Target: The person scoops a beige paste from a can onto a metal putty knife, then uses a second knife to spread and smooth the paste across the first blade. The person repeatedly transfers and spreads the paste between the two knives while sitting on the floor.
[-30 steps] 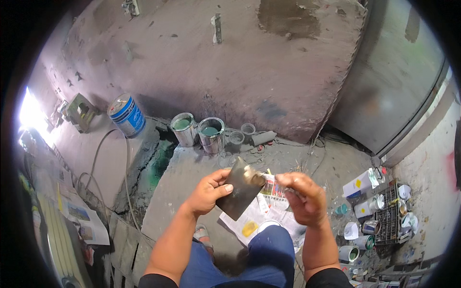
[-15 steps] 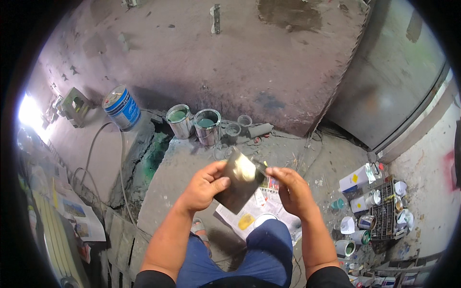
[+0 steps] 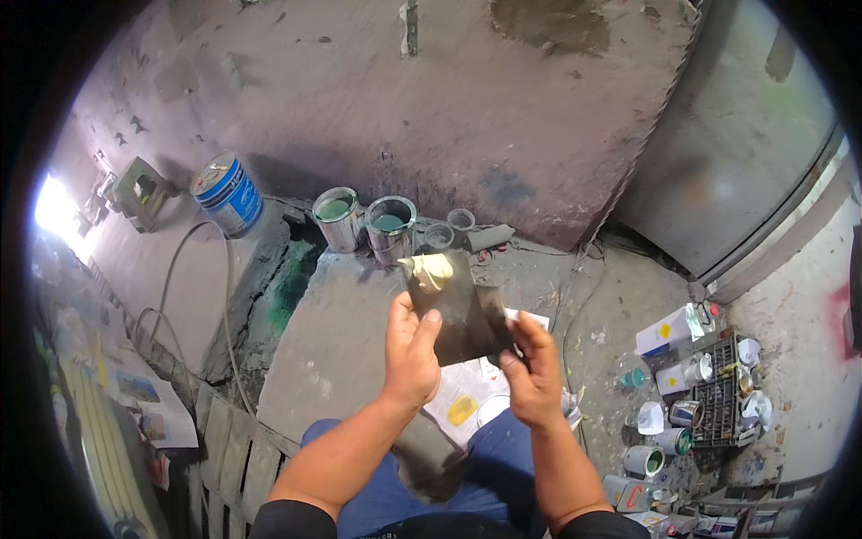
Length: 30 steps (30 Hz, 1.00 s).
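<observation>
My left hand point(image 3: 411, 357) grips the lower left edge of a dark flat plate point(image 3: 456, 310), thumb on its face. A lump of pale yellow putty-like paste point(image 3: 433, 271) sits on the plate's upper left corner. My right hand point(image 3: 532, 377) pinches a smaller dark flat spreader point(image 3: 493, 313) between thumb and fingers. The spreader lies against the plate's right edge, its lower part partly hidden by my fingers. Below the hands, newspaper point(image 3: 444, 409) lies on the floor with a yellow smear point(image 3: 462, 410) and a round white lid-like thing point(image 3: 493, 409), partly covered by my knee.
Two open cans of green paint point(image 3: 339, 220) point(image 3: 391, 229) stand ahead by the wall, beside clear cups point(image 3: 461, 220). A blue drum point(image 3: 228, 196) and a hose point(image 3: 228, 296) are at the left. Cans, bottles and a black crate point(image 3: 716, 404) crowd the right side.
Both hands have turned the plate and spreader and raised them slightly. The paste now sits at the plate's upper left instead of its upper right side. My legs have shifted.
</observation>
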Motion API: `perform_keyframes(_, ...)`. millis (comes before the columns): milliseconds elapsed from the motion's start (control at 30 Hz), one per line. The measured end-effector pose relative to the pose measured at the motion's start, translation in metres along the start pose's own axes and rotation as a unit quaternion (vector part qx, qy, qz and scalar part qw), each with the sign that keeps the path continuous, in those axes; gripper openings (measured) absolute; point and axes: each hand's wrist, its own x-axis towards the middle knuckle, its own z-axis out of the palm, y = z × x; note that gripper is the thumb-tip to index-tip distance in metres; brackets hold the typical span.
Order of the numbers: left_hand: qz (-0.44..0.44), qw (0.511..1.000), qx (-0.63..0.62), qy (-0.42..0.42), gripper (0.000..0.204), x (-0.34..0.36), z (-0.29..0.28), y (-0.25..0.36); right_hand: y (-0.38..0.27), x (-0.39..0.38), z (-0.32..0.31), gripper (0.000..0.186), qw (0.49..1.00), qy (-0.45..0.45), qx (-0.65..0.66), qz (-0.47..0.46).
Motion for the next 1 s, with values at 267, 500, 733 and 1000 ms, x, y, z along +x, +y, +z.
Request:
perform_keyframes(267, 0.138, 0.966, 0.208, -0.059, 0.026, 0.007, -0.003, 0.015, -0.021, 0.007, 0.004, 0.056, 0.994, -0.026, -0.096, 0.05)
perform_keyframes(500, 0.115, 0.964, 0.23, -0.065, 0.027, 0.004, -0.005, 0.014, -0.027, 0.01, 0.007, 0.059, 0.981, -0.011, -0.19, 0.046)
perform_keyframes(733, 0.122, 0.943, 0.298, -0.078, 0.027, -0.005, -0.004, 0.007, -0.025, 0.013, 0.009, 0.061, 0.976, 0.044, -0.208, 0.051)
perform_keyframes(1000, 0.154, 0.926, 0.337, -0.068, 0.025, 0.001, -0.005, 0.004, -0.019, 0.017, -0.002, 0.058, 0.96, 0.065, -0.272, 0.017)
